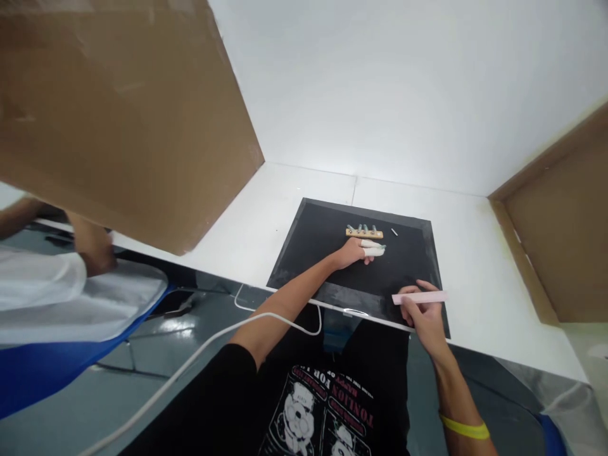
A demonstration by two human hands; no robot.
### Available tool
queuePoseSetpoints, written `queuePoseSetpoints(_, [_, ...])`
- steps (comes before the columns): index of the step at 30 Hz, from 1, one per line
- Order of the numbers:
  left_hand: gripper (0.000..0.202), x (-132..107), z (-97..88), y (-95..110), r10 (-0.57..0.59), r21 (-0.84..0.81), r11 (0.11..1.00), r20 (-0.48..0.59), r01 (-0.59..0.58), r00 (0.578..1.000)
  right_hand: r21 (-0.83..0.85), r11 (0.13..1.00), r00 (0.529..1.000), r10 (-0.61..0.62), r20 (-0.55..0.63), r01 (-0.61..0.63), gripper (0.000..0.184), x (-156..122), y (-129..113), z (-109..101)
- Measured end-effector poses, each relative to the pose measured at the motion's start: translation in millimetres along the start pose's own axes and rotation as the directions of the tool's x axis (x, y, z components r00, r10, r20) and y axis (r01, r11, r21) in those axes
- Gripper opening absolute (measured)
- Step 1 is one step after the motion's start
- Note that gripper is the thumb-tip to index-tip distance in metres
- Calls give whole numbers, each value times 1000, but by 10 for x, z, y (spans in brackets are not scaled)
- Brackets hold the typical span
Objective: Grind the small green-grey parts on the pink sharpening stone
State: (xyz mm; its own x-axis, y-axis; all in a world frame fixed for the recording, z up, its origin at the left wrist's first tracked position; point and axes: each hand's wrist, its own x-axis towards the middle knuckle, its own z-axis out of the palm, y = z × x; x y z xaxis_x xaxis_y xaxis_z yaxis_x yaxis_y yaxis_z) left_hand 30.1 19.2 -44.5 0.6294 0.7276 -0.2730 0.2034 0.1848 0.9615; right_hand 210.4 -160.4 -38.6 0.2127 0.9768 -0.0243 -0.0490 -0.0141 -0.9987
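My left hand [356,251] wears white finger covers on two fingers. Its fingertips are closed on a small greenish piece [383,246], too small to name, above the black mat [308,247]. Just beyond that hand lies a narrow wooden block [364,234] holding several small metallic-green pieces, some upright and some leaning. A small grey pin-like piece [394,232] lies on the mat to the right of the block. Nearer the table's front edge, my right hand [422,310] grips a pale pink flat bar [427,297] between thumb and fingers, held roughly level.
The mat lies on a white table [285,190] between brown board partitions on the left [190,139] and right [560,228]. A white cable [199,349] crosses my left forearm. Another person's arm [92,244] and a blue-edged chair [137,310] are at the left.
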Motion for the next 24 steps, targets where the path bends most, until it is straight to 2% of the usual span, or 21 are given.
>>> queuePoseSetpoints(4, [40,-52,-10,20,21,-51,999,20,-20,1000,3,998,995,55,79,-56,61,271,-149,-194])
queuePoseSetpoints(8, [38,-103,-9,77,41,-120,992,36,-36,999,7,996,993,88,83,-88,58,793,-286,-313])
queuePoseSetpoints(12, [43,-137,-6,131,53,-195,980,40,-44,998,93,985,984,136,113,-147,49,1392,-360,-314])
queuePoseSetpoints(16, [47,-170,-18,162,58,-247,968,60,-42,997,229,955,978,158,139,-186,44,1864,-311,-251])
queuePoseSetpoints(20, [50,-222,-30,197,52,-265,964,87,-27,995,384,910,987,132,95,-159,32,2033,-198,-201])
queuePoseSetpoints(24, [55,-256,-22,216,48,-277,961,106,-17,993,438,877,980,162,119,-198,37,1972,-148,-218])
